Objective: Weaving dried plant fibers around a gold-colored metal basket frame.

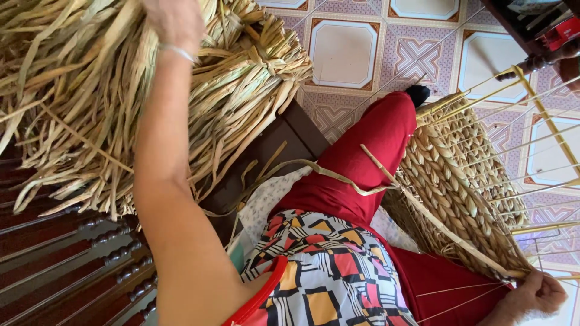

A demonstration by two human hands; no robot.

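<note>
The left hand (pixel 175 21) is reached up into a big bundle of dried straw (pixel 78 102) piled on a dark wooden bench (pixel 66 253). Only the back of the hand and the wrist are seen, with a thin bracelet (pixel 178 53) on the wrist; the fingers are buried in the straw, so whether anything is gripped cannot be told.

The right hand (pixel 541 294) is closed at the lower right edge, gripping the end of a long flat strand (pixel 423 211). The strand is run from that fist up across the lap and the red trousers (pixel 374 151), then bent away toward the bench.

A woven basket (pixel 459 175) is held against the right leg, just beside the right hand. Its wall is already plaited in thick braided rows over most of the visible side. Thin bare frame wires (pixel 531 145) are seen sticking out past the woven edge toward the tiled floor (pixel 344 51), so that part is judged not yet covered. A fair part of the weaving is judged done, with the outer wires left to fill. How much of the far side is finished cannot be seen.

A patterned top (pixel 326 271) is seen at the bottom centre.
</note>
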